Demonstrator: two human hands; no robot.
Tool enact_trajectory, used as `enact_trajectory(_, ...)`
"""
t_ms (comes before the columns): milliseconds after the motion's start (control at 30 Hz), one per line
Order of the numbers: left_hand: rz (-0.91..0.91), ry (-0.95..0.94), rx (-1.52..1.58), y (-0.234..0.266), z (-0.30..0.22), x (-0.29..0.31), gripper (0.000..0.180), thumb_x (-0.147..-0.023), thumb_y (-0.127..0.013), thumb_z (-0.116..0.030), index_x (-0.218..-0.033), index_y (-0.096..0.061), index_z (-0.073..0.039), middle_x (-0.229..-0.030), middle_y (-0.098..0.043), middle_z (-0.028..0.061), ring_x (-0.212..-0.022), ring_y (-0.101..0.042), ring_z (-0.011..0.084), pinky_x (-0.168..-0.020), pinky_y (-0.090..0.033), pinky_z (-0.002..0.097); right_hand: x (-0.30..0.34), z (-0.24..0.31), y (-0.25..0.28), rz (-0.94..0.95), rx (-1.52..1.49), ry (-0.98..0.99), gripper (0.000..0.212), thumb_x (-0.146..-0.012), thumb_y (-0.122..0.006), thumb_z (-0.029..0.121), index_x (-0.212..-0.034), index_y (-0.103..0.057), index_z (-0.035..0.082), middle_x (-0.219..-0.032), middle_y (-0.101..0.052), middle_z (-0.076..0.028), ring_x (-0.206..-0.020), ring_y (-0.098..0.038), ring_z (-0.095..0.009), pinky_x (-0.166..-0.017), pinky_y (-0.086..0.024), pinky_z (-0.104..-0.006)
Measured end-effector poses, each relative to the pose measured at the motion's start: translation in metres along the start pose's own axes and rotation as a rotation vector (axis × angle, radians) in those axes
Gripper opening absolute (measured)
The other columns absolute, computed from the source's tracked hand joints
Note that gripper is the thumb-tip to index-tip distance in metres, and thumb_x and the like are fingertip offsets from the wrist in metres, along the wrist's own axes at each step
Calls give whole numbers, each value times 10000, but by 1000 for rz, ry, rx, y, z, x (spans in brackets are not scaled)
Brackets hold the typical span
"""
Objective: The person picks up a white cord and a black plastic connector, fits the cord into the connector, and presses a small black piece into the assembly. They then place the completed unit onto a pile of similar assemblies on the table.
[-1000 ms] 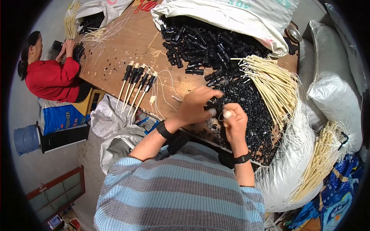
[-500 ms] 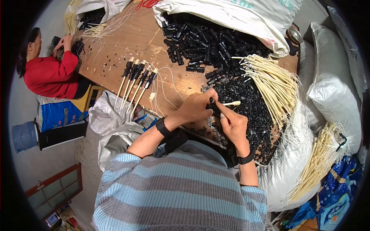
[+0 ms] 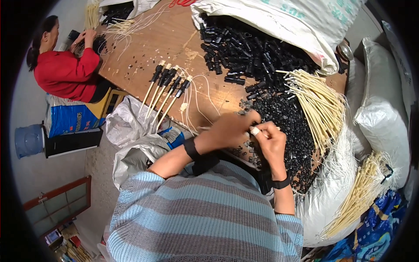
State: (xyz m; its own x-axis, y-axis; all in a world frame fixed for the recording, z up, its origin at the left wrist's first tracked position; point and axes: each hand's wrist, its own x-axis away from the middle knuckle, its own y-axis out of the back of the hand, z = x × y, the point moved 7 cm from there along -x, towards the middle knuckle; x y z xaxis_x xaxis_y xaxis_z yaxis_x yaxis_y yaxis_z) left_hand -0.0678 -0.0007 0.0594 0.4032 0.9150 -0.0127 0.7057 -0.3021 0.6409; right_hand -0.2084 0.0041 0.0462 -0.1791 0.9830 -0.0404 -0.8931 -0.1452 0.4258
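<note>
My right hand (image 3: pixel 271 142) is closed, thumb and fingers pinching a small cream end piece (image 3: pixel 254 131); the rest of it is mostly hidden by the fingers. Close beside it, my left hand (image 3: pixel 231 129) is smeared by motion, its fingers curled over; what it holds does not show. Both hands are above the near side of a heap of small black and grey parts (image 3: pixel 290 122). To their left, several cream cords with black sleeve fittings (image 3: pixel 169 77) lie side by side over the table's edge.
Black tubular fittings (image 3: pixel 244 50) spill from a white woven sack (image 3: pixel 279 22) onto the wooden table (image 3: pixel 148 39). A bundle of cream cords (image 3: pixel 316 105) lies on the right. Full sacks (image 3: pixel 379 87) stand along the right side. A person in red (image 3: pixel 65 74) works at the far left.
My left hand has shifted slightly right and now blurs; the black fitting seen between my hands is hidden. My right hand has gone from a pointing finger to a pinch. The whole view has shifted.
</note>
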Motion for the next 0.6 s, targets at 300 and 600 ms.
enact_trajectory(300,-484,-195,-140,59,25,24,263,-683,-632,-45,-945,-639,-69,-747,-642,115,-724,-633,311,-613,-473,418,-4,35,5,-225,-64,58,270,-850,-677,20,-1118,-644,9,-883,-660,-19,-713,-561,-48,-578,-425,-164)
enact_trajectory(600,-776,197,-745,142,102,55,414,-669,-644,-98,-1077,-625,-38,-1202,-589,131,-1223,-454,337,-1050,-316,473,2,44,-22,174,317,328,299,-755,-730,128,-1036,-682,37,-1012,-677,-138,-963,-640,-290,-838,-499,-374)
